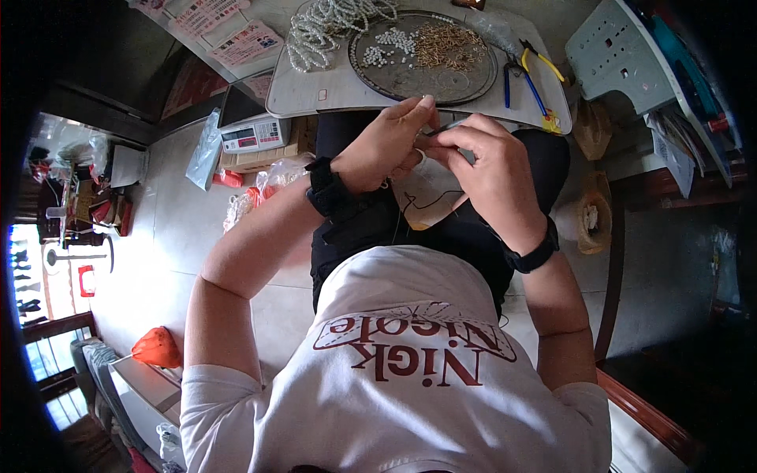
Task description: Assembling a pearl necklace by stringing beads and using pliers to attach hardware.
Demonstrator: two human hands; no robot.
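Close Handwork at the Bench [311, 94]

A white shirt [394, 272] is displaying large dark-red lettering, upside down. Just near of the bench, the right hand [490, 154] is pinching a slim greyish piece [451, 125]; the left hand [382, 146] is curling beside it, its hold hidden. Beyond, a tray [402, 81] is holding white beads [397, 39] and gold-coloured pins [449, 47]. Far left, printed sheets [246, 43] are showing illegibly small text.
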